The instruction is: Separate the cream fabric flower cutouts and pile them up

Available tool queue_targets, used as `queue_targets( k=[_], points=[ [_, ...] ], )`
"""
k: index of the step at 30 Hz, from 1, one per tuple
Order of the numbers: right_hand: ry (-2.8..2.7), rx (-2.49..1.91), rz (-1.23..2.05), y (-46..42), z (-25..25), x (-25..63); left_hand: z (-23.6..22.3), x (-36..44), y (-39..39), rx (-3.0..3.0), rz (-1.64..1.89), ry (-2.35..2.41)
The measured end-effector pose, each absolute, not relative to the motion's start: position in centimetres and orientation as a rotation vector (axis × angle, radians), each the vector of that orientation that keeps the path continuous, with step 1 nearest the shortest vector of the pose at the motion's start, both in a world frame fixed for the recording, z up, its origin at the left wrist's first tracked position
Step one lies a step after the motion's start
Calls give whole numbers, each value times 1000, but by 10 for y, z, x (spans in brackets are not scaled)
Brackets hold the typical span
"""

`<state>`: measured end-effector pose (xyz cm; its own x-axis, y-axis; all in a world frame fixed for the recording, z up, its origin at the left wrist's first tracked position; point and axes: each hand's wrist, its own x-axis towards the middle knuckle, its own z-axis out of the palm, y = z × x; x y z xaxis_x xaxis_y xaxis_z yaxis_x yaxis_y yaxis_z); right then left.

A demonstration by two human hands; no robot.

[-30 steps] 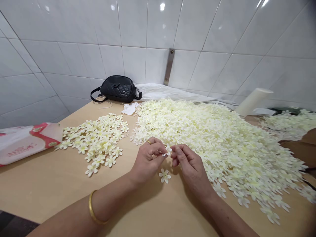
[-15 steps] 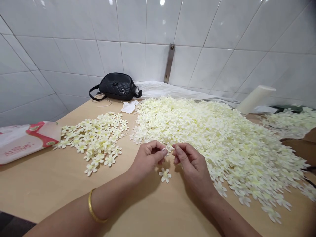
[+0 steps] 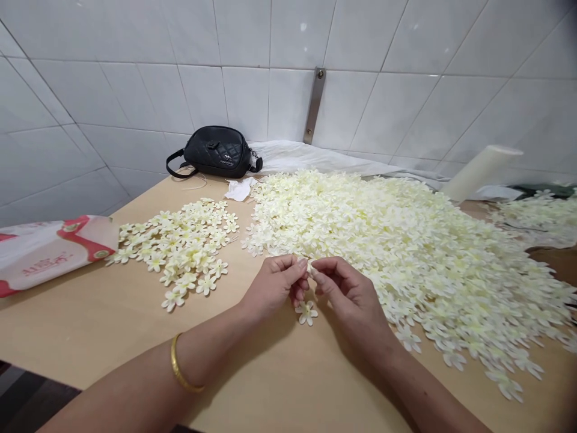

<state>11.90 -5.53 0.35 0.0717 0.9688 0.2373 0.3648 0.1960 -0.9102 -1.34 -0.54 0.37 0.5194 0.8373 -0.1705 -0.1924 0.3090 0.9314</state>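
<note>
My left hand (image 3: 276, 281), with a gold bangle (image 3: 178, 364) on its wrist, is closed in a pinch. Facing it, my right hand (image 3: 349, 294) is pinched too, and the fingertips nearly meet. Between them shows a small pale artificial flower (image 3: 309, 268), mostly covered by the fingers. Just below, a single cream flower (image 3: 306, 314) lies face up on the tabletop. A big heap of loose cream flowers (image 3: 383, 234) spreads behind and to the right of my hands. Off to the left lies a smaller pile of flowers (image 3: 184, 240) with yellowish centres.
A red and white plastic bag (image 3: 54, 255) lies at the left of the wooden table (image 3: 112, 325). Against the tiled wall sit a black quilted bag (image 3: 216, 150), crumpled white paper (image 3: 240, 189) and white sheeting (image 3: 297, 155). A pale roll (image 3: 480, 171) leans at the back right.
My fingertips have come closer together, with the pale flower now between them. The view has shifted slightly, so the surroundings appear a little displaced.
</note>
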Motion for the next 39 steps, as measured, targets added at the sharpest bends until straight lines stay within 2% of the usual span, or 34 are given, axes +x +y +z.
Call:
queue_targets(
  k=[4, 11, 39],
  points=[
    [-1416, -1362, 680, -55, 4, 121, 2, -12, -6, 1003, 741, 823],
    [-1773, -1287, 354, -55, 4, 121, -5, -11, -5, 938, 713, 721],
    [-1867, -1363, 330, -52, 5, 135, 9, -13, -10, 1220, 624, 743]
  ],
)
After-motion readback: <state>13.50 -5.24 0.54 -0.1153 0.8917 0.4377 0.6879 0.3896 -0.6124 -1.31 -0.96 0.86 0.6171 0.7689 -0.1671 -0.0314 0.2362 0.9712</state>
